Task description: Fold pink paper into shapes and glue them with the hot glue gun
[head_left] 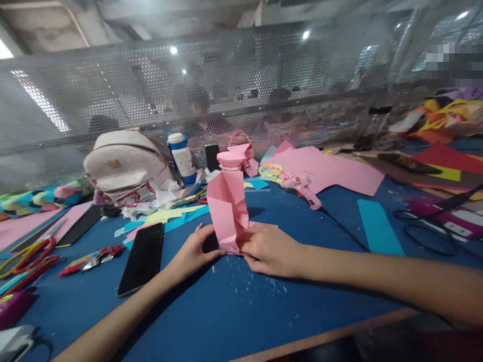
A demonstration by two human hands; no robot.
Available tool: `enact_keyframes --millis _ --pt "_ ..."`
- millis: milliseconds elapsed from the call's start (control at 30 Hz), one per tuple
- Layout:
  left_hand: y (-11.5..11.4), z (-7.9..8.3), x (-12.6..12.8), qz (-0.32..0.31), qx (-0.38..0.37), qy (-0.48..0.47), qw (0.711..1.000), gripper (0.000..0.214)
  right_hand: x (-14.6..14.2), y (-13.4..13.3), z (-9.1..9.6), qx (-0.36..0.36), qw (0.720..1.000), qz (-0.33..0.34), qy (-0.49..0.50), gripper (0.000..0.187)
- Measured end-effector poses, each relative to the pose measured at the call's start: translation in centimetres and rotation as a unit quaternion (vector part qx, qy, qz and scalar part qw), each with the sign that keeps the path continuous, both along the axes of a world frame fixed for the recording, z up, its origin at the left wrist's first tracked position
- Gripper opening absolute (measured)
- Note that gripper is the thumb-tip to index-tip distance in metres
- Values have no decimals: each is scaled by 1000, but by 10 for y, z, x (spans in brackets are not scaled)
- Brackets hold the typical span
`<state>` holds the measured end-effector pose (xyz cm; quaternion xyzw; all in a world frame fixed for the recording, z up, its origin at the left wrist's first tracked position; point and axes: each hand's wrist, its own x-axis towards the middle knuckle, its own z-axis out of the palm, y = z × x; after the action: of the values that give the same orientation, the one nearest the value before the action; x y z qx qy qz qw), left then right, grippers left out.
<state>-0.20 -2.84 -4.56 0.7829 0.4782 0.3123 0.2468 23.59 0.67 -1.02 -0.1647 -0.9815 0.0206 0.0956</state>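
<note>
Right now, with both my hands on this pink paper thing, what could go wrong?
The pink paper form stands tall and is held only at its base by the left hand and right hand; its unsupported top might flop or crease. The phone lies close beside the left forearm, so an arm shift could nudge it. Small paper scraps litter the table by the hands and might get caught in a fold.

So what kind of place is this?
Probably a craft workshop: a pink paper sheet and a pink glue gun lie on the blue table, and the left hand and right hand hold a folded pink paper piece.
</note>
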Motion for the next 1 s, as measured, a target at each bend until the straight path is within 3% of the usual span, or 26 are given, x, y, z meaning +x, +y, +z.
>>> enact_keyframes --millis 133,300,400,500,633,767,1000 --pt "2 -3 0 10 28 4 1000 42 0 3 0 59 998 -13 -10 9" --pt "-2 -3 4 56 72 -12 996 56 1 14 -3 9 996 -51 75 11" --pt "-8 5 10 83 140 -53 985 56 3 16 -1 -24 988 -52 144 12" --pt "-16 15 15 98 259 -47 960 53 4 13 3 -73 978 -35 194 15" --pt "-23 24 14 73 392 39 916 42 3 8 9 -157 961 18 227 18" --pt "-22 24 11 46 413 66 907 37 1 8 10 -258 933 58 245 17" --pt "-21 23 11 39 406 41 912 39 2 7 5 -395 889 41 229 24"
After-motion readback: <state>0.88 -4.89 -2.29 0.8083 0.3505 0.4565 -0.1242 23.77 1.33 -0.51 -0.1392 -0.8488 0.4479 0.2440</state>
